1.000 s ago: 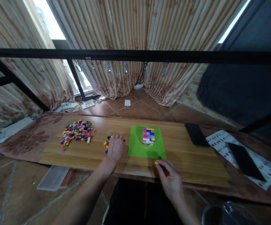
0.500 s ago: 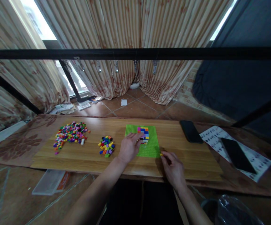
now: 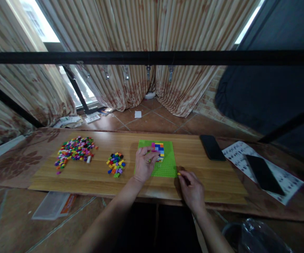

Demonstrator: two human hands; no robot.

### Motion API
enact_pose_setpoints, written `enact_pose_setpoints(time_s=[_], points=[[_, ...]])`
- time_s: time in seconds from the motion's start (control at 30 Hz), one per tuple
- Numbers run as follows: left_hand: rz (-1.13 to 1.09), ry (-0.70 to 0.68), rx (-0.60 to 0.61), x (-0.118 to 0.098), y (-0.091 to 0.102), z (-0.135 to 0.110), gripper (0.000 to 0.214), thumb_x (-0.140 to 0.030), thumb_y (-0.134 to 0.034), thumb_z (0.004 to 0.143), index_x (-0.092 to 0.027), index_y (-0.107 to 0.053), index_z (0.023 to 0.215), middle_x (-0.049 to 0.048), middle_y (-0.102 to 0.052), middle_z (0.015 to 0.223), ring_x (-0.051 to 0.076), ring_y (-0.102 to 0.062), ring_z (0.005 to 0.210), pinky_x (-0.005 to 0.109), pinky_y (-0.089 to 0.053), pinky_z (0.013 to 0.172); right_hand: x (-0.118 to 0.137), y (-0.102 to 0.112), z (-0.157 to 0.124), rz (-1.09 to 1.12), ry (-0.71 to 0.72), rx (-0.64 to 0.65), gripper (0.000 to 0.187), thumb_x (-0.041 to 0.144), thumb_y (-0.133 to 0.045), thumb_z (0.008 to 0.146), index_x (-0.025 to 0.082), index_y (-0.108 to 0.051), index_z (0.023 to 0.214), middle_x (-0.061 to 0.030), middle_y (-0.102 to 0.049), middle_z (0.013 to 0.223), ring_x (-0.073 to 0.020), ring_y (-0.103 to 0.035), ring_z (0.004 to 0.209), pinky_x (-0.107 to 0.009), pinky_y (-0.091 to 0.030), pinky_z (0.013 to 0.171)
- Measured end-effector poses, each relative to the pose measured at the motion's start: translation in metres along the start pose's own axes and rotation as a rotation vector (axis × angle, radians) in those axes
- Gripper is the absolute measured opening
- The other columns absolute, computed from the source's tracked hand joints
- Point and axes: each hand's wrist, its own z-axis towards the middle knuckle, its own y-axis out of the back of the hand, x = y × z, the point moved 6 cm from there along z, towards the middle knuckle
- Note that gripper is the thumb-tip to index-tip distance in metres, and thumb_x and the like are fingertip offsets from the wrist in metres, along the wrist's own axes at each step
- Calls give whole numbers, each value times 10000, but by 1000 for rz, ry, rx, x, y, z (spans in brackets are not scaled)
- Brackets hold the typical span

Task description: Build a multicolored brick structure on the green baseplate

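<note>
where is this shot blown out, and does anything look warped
Head view: the window at upper left is blown out white; same view, the curtains fan outward toward the corners, wide-angle stretch; the right hand, pinching a yellow brick, throws a soft shadow on the board.

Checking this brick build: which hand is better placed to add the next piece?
Likely the right hand: it pinches a yellow brick beside the green baseplate, while the left hand rests against the brick block.

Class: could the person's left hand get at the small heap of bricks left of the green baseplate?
Probably yes. The left hand rests on the green baseplate; only bare board separates it from the small heap. The right hand, pinching a yellow brick, is on the other side.
</note>
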Motion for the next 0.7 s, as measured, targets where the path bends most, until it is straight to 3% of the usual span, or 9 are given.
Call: enact_pose_setpoints(time_s=[0.33,0.7], points=[[-180,36,-34,4,-3,2,75,-233,-672,857,-246,-745,852,35,-701,985,172,-616,986,374,-462,893,4,-2,-1,-57,32,24,236,359,-522,920,209,-702,951,-67,-704,948,-211,-655,903,-349,-506,839],[-157,141,-74,6,-9,-1,78,-248,-674,858,-254,-748,835,41,-694,1083,192,-582,1067,412,-449,939,6,-3,-2,-66,61,34,240,343,-492,931,228,-698,979,-72,-706,985,-216,-654,926,-367,-512,850]])
